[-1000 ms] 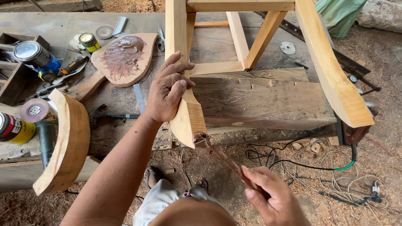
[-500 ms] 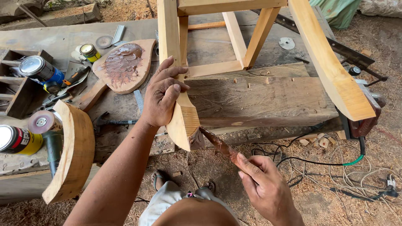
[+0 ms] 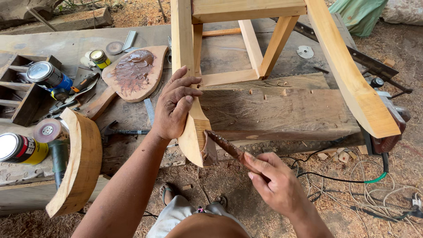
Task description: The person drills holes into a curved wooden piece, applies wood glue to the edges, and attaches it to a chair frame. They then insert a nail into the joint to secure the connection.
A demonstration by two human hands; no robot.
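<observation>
So the wooden chair frame (image 3: 246,48) is lying upended on the workbench (image 3: 264,110), curved back legs overhanging the near edge. Probably heavy and rigid, bare timber, not slippery; best held by a leg or rail, away from the wet end.

Left hand (image 3: 174,108) is wrapping around the near-left curved leg (image 3: 194,132), fingers over its top face, steadying it. Right hand (image 3: 275,183) is pinching a glue-coated stick (image 3: 227,145), its tip touching the end face of that leg, which is showing a brown smear. Stick is looking thin, light, and sticky along most of its length, so the only clean grip is the near end.

Second curved leg (image 3: 352,83) is sticking out to the right, well apart from both hands. Open room is below and near the leg end, over the sawdust floor. Cables (image 3: 352,176) are trailing near right.

Left side is crowded: loose curved wood piece (image 3: 77,163), glue-smeared paddle board (image 3: 134,72), cans (image 3: 48,77), an angle grinder (image 3: 53,141), a hammer (image 3: 119,131).
</observation>
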